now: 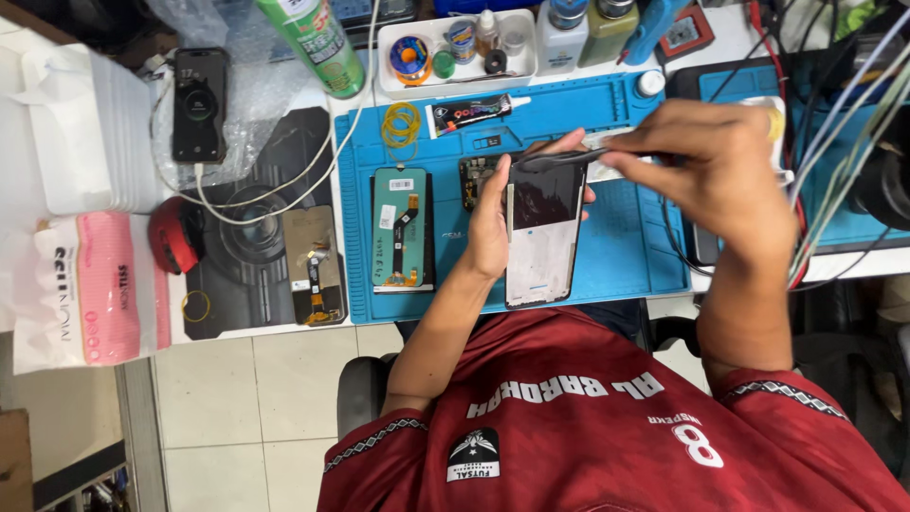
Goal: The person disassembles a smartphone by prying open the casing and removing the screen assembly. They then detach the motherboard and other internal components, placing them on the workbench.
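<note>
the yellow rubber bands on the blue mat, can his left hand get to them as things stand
Probably not at once: the left hand is gripping the opened phone. The rubber bands lie uncovered on the blue mat, nothing blocking them.

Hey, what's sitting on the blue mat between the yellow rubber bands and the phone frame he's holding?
In the head view, a small dark circuit board lies on the blue mat between the yellow rubber bands and the phone frame held by the left hand.

green spray can [318,43], tissue pack [90,289], yellow rubber bands [401,123], charging phone [199,104]
</note>
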